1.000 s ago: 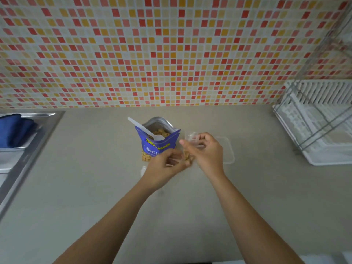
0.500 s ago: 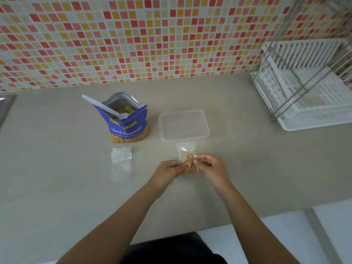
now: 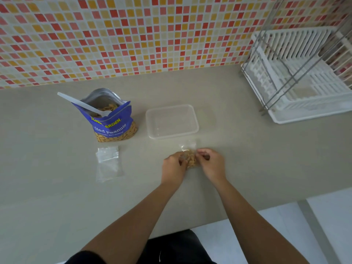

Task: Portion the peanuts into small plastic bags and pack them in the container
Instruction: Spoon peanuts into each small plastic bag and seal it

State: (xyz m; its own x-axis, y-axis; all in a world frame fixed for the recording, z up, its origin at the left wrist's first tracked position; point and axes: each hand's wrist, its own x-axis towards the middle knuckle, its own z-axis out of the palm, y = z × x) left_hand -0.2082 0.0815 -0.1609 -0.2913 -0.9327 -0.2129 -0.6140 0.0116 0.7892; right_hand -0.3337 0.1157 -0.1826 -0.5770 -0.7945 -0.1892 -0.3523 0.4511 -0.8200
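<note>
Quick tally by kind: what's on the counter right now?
Peanut pouch: 1
Spoon: 1
Container: 1
Filled small bag: 1
Pile of empty small bags: 1, number inside unclear
Dish rack: 1
Total: 6, pile counted once

Seen from the head camera, a person's left forearm (image 3: 133, 221) and right forearm (image 3: 247, 216) are bare from wrist to past the elbow; the left hand (image 3: 174, 166) and right hand (image 3: 212, 164) are uncovered as well; a black sleeve (image 3: 81, 257) edges the left upper arm at the frame's bottom; black clothing (image 3: 171, 246) covers the body between the arms, a thin pale fleck showing on the fabric.
</note>
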